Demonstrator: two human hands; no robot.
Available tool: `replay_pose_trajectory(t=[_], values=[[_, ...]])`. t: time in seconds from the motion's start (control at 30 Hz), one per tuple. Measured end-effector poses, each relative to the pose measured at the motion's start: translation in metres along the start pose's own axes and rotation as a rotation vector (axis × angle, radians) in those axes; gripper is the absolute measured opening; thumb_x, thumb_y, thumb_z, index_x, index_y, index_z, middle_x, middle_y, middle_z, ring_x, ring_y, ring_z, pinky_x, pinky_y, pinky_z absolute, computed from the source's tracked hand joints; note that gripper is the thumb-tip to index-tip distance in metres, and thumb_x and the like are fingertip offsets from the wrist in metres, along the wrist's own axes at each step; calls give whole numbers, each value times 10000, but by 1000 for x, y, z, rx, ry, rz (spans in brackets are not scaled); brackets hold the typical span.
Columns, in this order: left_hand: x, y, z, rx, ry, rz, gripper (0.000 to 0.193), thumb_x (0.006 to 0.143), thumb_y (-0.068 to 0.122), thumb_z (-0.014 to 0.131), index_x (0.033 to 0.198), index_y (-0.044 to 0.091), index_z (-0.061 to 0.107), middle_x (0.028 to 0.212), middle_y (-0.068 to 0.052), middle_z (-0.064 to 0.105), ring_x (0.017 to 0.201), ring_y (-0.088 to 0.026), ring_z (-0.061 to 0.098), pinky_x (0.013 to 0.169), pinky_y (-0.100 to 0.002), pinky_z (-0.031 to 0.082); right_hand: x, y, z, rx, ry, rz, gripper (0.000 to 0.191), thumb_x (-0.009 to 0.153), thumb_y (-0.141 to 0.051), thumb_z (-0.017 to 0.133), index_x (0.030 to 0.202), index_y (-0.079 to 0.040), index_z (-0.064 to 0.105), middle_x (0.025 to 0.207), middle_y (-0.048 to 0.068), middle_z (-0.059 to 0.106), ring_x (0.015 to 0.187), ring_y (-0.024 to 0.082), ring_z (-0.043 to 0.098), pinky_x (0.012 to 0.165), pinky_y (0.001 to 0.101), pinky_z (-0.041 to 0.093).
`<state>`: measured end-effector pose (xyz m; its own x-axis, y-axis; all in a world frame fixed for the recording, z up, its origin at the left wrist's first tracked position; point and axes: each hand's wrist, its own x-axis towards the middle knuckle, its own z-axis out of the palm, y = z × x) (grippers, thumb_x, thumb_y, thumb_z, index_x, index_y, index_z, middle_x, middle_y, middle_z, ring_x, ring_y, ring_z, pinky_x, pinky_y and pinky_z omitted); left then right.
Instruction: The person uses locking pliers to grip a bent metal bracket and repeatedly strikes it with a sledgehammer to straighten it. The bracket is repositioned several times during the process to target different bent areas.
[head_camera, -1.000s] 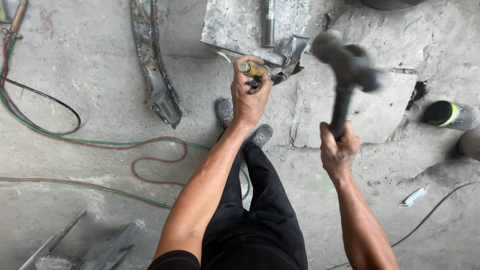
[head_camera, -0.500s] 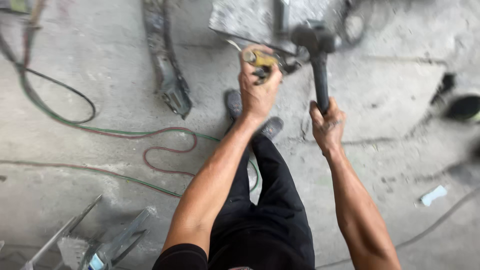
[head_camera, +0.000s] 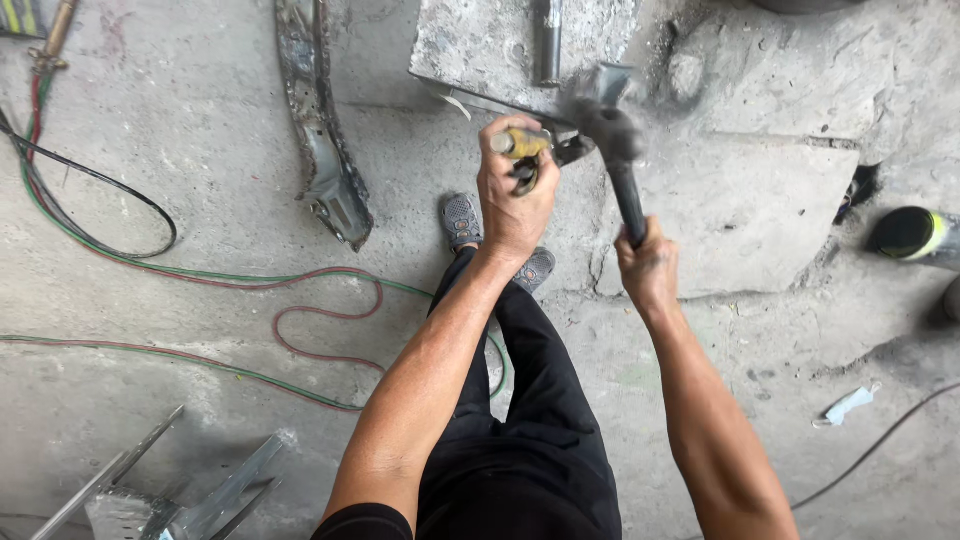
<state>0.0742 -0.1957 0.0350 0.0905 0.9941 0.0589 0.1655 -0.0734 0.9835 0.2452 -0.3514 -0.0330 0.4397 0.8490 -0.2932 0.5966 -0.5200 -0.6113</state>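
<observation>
My left hand (head_camera: 515, 195) is clamped around a yellow-handled tool (head_camera: 522, 145), apparently a chisel or punch, its working end hidden by my fingers and pointing toward a small metal piece (head_camera: 612, 80) at the edge of a flat slab (head_camera: 480, 45) on the concrete floor (head_camera: 150, 400). My right hand (head_camera: 645, 265) is closed on the dark shaft of a hammer (head_camera: 610, 130), whose blurred head sits just beside the tool's struck end.

Assessment: the blow lands best if the tool is kept steady and in line with the hammer's path, fingers held below the struck end, the swing driven squarely rather than glancing.

Pose: both arms extend forward and down, left wrist cocked inward, right forearm nearly straight behind the shaft. My shoe (head_camera: 462, 220) stands just below the slab. Red and green hoses (head_camera: 300, 330) lie well apart to the left.
</observation>
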Motion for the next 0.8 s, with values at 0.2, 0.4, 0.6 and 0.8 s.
replay_pose_trajectory(t=[0.2,0.4,0.6,0.8], values=[[-2,11,9,58,-8,-6,392,932,-31,669,1257,63,470,1074,-86,614,905,-182,682,787,-317,599,-7,-16,-26,67,68,-123,199,1004,-105,693,896,-12,554,589,81,515,477,150,494,445,316,413],[-7,9,17,80,41,78,379,941,-53,653,1248,50,456,1192,-107,582,1012,-201,674,865,-334,591,-44,-25,-58,196,342,-371,235,1071,-57,651,896,-46,495,644,3,556,558,72,581,476,247,434],[-10,3,19,63,13,36,395,948,-44,629,1280,39,431,1180,-95,595,994,-185,694,869,-326,606,-12,-8,-23,1088,-40,271,356,1099,-215,528,759,-114,501,557,-46,497,421,45,424,365,231,293],[-12,6,21,94,54,-1,380,951,-34,652,1260,55,450,1149,-127,620,981,-200,698,839,-338,605,-19,-6,-8,234,-41,203,269,953,-272,614,895,-10,586,572,55,530,467,156,497,426,352,394]])
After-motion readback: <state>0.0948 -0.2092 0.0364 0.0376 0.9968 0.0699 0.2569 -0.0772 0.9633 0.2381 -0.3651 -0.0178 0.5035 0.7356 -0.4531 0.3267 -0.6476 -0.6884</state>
